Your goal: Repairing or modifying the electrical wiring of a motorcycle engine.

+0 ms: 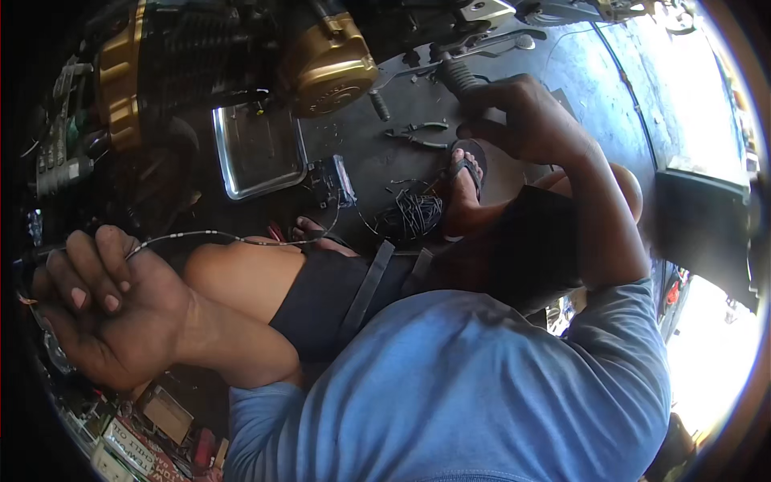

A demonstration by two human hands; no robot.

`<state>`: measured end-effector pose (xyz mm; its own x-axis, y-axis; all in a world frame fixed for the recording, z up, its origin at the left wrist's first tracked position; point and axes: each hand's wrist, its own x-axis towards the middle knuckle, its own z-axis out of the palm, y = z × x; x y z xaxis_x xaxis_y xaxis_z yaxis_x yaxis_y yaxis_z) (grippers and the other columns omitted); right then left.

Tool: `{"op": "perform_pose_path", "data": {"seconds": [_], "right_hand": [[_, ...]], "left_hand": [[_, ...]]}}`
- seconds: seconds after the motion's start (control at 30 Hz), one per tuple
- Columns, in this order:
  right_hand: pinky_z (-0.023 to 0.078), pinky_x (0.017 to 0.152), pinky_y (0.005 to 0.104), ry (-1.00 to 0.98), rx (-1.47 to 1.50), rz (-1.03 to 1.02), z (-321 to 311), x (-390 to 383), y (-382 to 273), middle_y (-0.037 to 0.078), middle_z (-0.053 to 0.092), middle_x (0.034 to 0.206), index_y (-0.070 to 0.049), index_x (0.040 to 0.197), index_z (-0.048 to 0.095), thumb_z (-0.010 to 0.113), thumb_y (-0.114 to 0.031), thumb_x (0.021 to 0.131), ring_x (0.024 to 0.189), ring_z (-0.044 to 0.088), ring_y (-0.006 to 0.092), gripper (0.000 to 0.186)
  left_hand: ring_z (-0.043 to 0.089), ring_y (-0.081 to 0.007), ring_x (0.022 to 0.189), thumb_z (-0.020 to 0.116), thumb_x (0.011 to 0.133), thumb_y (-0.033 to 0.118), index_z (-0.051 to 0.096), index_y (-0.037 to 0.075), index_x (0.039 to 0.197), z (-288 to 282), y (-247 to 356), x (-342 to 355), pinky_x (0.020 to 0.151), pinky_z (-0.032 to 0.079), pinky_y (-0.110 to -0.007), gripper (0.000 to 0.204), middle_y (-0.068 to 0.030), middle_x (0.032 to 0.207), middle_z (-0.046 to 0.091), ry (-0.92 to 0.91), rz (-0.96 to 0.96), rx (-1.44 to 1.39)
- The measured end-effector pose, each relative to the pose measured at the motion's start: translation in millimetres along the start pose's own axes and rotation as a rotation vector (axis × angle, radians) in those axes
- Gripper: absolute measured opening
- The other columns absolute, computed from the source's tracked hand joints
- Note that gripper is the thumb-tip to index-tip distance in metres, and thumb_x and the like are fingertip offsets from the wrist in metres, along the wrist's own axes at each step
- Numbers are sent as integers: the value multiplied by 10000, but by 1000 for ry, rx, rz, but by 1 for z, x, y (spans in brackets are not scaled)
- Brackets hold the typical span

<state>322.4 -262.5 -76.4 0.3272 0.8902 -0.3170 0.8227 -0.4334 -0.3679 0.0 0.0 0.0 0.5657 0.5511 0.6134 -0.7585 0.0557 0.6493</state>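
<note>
At the left, my left hand (132, 313) is turned up with its fingers curled round a thin wire (210, 232). The wire bows across my knee toward a small dark box (332, 181) on the floor; its far end is hard to make out. A short coppery tip (27, 300) shows beside the fingers. My right hand (534, 120) is raised at the upper right, its fingertips at a ribbed rubber foot peg (458, 75). Its finger and thumb are apart, with nothing visible between them. Above stands a motorcycle engine with a gold cover (333, 72).
A clear rectangular tray (233, 193) lies under the engine. Pliers (418, 133) with open handles lie near my sandalled foot (463, 181). A bundle of dark wire (418, 215) rests between my feet. Boxes and clutter (165, 414) crowd the lower left.
</note>
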Motion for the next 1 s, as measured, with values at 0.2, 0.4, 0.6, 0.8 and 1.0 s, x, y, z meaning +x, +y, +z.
{"op": "perform_pose_path", "data": {"seconds": [0.2, 0.4, 0.6, 0.8, 1.0], "right_hand": [[464, 867, 362, 974, 563, -215, -75, -97, -15, 92, 680, 1005, -51, 1141, 687, 788, -204, 888, 950, 614, 157, 313], [493, 660, 274, 1602, 145, 416, -32, -196, 85, 38, 680, 662, -11, 899, 754, 754, -255, 921, 656, 625, 90, 244], [550, 711, 337, 1099, 529, 1138, 139, -238, 242, 137, 757, 803, -46, 952, 778, 760, -269, 849, 744, 728, 198, 247], [530, 992, 404, 814, 429, 1485, 264, -182, 312, 217, 719, 1153, -57, 1162, 734, 727, -252, 821, 1100, 693, 346, 393], [550, 931, 464, 829, 283, 1582, 271, -173, 329, 217, 716, 1111, -44, 1045, 713, 694, -220, 852, 1085, 681, 382, 262]], "left_hand": [[372, -110, 620, 491, 996, 140, 546, 10, 1076, -5, 3, -6, 589, 316, -271, 162, -44, 803, 444, 92, 140, 206], [347, -106, 623, 537, 1001, 112, 600, -41, 1169, -29, -24, -23, 575, 292, -251, 236, -23, 785, 386, 276, 73, 348], [340, -100, 615, 563, 993, 132, 578, -123, 1221, -30, -16, -22, 582, 303, -239, 343, 2, 746, 353, 430, 18, 425], [388, -109, 626, 604, 981, 146, 580, -106, 1198, 8, -14, -10, 587, 338, -252, 333, -9, 749, 375, 359, -24, 438], [374, -134, 566, 583, 1020, 265, 537, -9, 1297, 10, -16, -23, 529, 338, -291, 393, -27, 730, 432, 406, -29, 566]]}}
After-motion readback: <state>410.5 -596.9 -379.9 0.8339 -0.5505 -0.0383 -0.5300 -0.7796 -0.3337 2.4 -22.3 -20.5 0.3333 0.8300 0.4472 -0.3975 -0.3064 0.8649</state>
